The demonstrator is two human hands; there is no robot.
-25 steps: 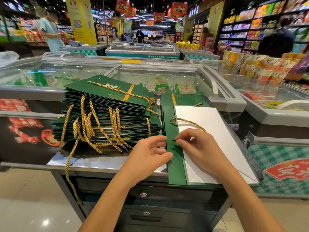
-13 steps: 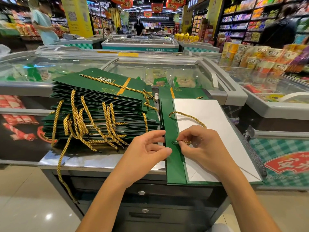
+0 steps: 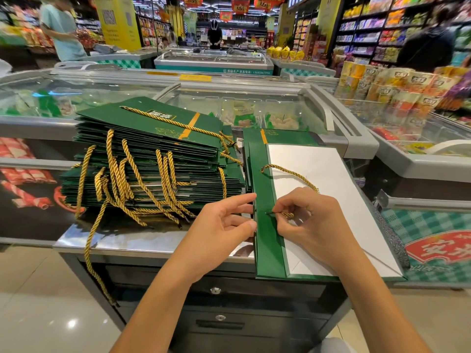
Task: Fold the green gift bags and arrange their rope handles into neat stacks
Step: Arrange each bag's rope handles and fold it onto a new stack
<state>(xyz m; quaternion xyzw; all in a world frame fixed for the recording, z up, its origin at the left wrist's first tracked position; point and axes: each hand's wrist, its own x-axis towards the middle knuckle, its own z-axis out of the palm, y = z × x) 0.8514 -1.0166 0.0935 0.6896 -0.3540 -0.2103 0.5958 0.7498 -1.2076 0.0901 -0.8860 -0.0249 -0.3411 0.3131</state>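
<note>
My right hand point(image 3: 308, 220) pinches the stiff end of the gold rope handle point(image 3: 287, 171) between thumb and forefinger. Its tip points at the green fold of the bag point(image 3: 266, 248), just left of my fingertips, and the rest of the rope loops away past my knuckles. My left hand point(image 3: 224, 225) sits just across that fold with the thumb against the bag's edge and the fingers half curled; whether they grip under the edge I cannot tell.

The bag lies flat on the counter point(image 3: 122, 240) under both hands, and the stack point(image 3: 153, 154) stands beyond my left fingers.

I judge I'm threading the end through the fold. The tip could skid off the card or fray and jam if I push at a slant. If my left thumb slips, the fold shifts. My left wrist could also snag the loose ropes point(image 3: 89, 250) trailing off the stack and drag it askew.
</note>
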